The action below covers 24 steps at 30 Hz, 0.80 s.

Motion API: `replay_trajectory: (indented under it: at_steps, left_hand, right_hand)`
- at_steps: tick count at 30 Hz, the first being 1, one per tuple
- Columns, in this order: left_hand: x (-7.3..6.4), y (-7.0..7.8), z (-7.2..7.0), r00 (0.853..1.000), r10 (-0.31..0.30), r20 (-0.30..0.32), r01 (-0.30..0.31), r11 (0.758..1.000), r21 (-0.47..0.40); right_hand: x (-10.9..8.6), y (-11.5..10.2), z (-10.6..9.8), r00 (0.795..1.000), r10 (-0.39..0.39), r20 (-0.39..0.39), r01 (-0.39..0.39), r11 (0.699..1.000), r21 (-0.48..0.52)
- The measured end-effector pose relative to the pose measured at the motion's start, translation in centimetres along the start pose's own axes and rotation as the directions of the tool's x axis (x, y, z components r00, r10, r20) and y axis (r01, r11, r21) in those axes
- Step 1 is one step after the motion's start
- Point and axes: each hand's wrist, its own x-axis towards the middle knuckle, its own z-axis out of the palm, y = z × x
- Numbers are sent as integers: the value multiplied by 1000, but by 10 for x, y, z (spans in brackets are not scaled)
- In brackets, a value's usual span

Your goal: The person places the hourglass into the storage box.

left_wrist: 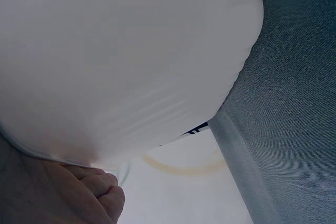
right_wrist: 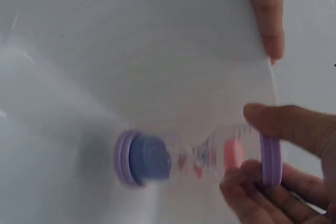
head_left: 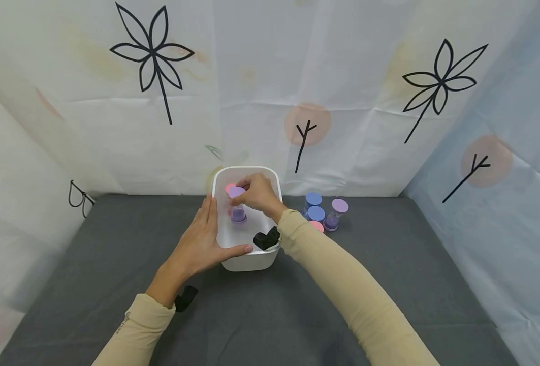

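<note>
A white plastic bin (head_left: 248, 262) stands on the dark cloth. My right hand (head_left: 261, 197) reaches into it and pinches the upper cap of a purple-capped sand timer (head_left: 239, 215). Thumb and fingers close around that cap in the right wrist view, where the timer's clear waist and purple sand (right_wrist: 149, 157) show. Behind it, a pink-capped sand timer (head_left: 229, 188) is partly hidden inside the bin. My left hand (head_left: 201, 246) lies along the bin's left side with straight fingers, its thumb on the near rim.
Right of the bin stand blue-capped sand timers (head_left: 313, 199), a pink-capped one (head_left: 317, 225) half hidden by my right sleeve, and another purple-capped timer (head_left: 340, 206). A white cloth backdrop (head_left: 251, 127) with drawn leaves rises behind the table (head_left: 196, 325).
</note>
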Motion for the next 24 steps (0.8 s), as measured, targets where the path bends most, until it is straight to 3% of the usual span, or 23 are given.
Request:
replay_trajectory:
  at_steps: [8,24]
  left_hand:
    - [0,-1,0,999,27,-22,-27,1000,-6]
    - [1,0,0,1000,10,-8,-10,1000,-6]
  right_hand:
    - [4,0,9,999,-35,1,35,997,-74]
    - [3,4,11,997,-77,17,79,989,-127]
